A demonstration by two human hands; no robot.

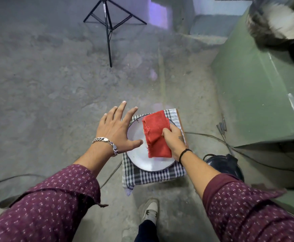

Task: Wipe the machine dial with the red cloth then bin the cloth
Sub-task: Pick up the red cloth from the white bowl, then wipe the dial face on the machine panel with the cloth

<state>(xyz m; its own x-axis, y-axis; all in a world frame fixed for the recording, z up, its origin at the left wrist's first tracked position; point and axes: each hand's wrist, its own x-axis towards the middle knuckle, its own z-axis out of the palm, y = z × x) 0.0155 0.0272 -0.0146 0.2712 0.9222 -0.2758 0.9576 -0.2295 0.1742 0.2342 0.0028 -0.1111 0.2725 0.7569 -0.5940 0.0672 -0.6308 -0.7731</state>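
A folded red cloth (pixel 157 135) hangs over a white round plate (pixel 139 154) that sits on a checked towel (pixel 153 175) on a low stand. My right hand (pixel 173 137) is shut on the cloth's right edge. My left hand (pixel 118 130) hovers open with fingers spread over the plate's left rim, holding nothing. At the top right a blurred round metal part of the green machine (pixel 275 23) shows; I cannot tell whether it is the dial. A dark round bin (pixel 225 165) stands on the floor just right of the stand.
The green machine body (pixel 258 95) fills the right side. A black tripod (pixel 107 27) stands on the concrete floor at the back. Cables (pixel 212 137) run across the floor by the stand. My shoe (pixel 149 210) is below the stand.
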